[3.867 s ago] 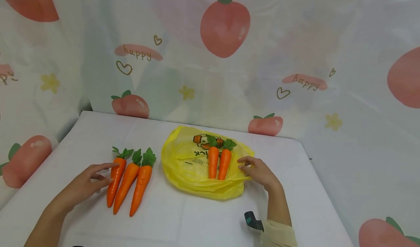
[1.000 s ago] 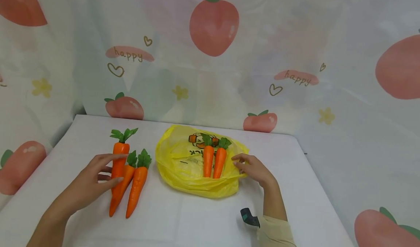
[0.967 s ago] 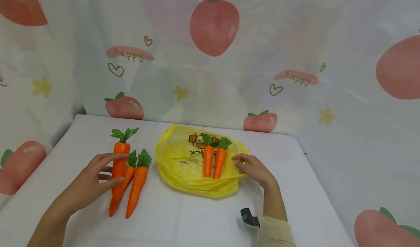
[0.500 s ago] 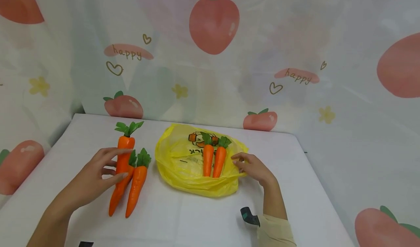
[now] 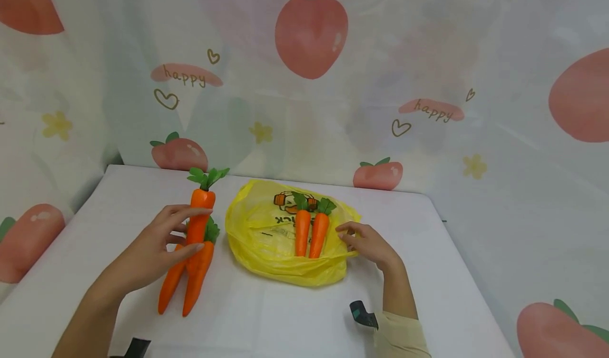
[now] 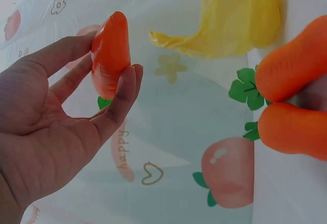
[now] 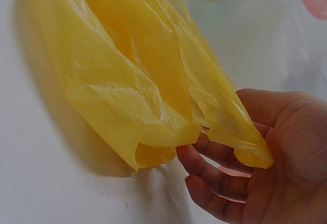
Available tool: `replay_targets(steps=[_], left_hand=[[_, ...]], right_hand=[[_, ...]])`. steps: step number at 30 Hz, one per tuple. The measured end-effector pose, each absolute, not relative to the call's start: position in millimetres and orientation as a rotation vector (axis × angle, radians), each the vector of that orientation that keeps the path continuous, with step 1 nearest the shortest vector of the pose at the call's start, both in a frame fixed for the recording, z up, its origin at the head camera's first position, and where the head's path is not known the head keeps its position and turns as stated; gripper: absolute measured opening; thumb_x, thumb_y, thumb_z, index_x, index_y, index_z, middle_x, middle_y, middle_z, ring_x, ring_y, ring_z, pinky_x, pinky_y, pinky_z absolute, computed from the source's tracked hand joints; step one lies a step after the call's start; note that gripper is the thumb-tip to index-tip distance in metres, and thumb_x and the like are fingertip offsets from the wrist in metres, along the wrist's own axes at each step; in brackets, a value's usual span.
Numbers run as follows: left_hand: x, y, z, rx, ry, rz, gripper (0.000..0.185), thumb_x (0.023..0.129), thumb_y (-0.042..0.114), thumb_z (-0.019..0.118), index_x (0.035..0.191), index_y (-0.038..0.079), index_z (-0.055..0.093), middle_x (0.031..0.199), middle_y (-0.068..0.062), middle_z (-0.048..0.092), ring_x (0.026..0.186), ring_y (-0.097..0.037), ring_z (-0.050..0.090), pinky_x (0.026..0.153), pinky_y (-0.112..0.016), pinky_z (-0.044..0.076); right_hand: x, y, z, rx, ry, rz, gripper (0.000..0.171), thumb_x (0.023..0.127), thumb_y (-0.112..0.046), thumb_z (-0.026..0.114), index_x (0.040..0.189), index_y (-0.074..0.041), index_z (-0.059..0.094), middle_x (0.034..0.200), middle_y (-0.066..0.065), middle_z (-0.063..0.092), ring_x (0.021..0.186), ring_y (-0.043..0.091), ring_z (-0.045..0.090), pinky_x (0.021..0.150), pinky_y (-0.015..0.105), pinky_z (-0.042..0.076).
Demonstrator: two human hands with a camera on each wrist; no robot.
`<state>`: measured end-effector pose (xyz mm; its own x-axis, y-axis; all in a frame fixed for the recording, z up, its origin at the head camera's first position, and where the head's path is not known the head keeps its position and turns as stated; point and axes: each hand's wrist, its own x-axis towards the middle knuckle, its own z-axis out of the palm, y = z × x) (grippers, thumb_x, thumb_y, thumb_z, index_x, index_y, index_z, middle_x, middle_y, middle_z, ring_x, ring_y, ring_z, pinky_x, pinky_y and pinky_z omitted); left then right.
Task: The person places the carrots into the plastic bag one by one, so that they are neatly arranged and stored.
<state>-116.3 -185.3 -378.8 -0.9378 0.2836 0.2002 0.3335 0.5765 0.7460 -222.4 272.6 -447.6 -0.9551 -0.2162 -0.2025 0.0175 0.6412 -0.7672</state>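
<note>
Carrot (image 5: 197, 223) pinched in left hand (image 5: 151, 249) fingers (image 6: 118, 98), right hand (image 5: 368, 244) fingers (image 7: 217, 152) pinching yellow bag (image 5: 266, 236) edge

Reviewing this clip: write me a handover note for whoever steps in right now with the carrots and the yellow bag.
Left hand: grips one raised carrot, lifted off the table.
Right hand: pinches the yellow bag by its edge, as the right wrist view shows.
Done: two carrots in the bag, leaves away from the person.
Left: the raised carrot, plus two carrots on the table beside the bag, probably go in next.
</note>
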Motion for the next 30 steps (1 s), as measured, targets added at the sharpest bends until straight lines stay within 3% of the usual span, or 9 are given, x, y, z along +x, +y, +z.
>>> replay_targets(steps=[12, 24, 30], left_hand=[[-120.2, -163.0, -374.8, -0.601, -2.74, -1.395, 0.056, 0.095, 0.019, 0.078, 0.146, 0.026, 0.055, 0.146, -0.008, 0.042, 0.117, -0.034, 0.06, 0.093, -0.052, 0.054], [-124.2, -136.5, -370.2, -0.666, -2.744, -1.416, 0.058, 0.094, 0.007, 0.076, 0.144, 0.03, 0.058, 0.15, -0.008, 0.041, 0.116, -0.029, 0.058, 0.09, -0.043, 0.056], [-128.0, -126.5, -371.9, -0.731, -2.728, -1.454, 0.059, 0.096, 0.008, 0.075, 0.147, 0.028, 0.056, 0.149, -0.007, 0.043, 0.116, -0.027, 0.059, 0.093, -0.047, 0.054]], right_hand=[[-221.5, 274.2, -449.5, -0.147, 2.578, -1.228, 0.03, 0.105, -0.023, 0.06, 0.128, -0.007, 0.069, 0.12, 0.01, 0.063, 0.091, 0.026, 0.06, 0.084, 0.037, 0.052], [-221.4, 274.4, -448.8, -0.175, 2.576, -1.229, 0.03, 0.105, -0.023, 0.06, 0.129, -0.006, 0.068, 0.117, 0.01, 0.063, 0.091, 0.025, 0.06, 0.082, 0.036, 0.052], [-222.7, 273.8, -448.1, -0.183, 2.574, -1.232, 0.03, 0.105, -0.023, 0.06, 0.128, -0.006, 0.069, 0.117, 0.01, 0.063, 0.091, 0.026, 0.059, 0.082, 0.036, 0.052]])
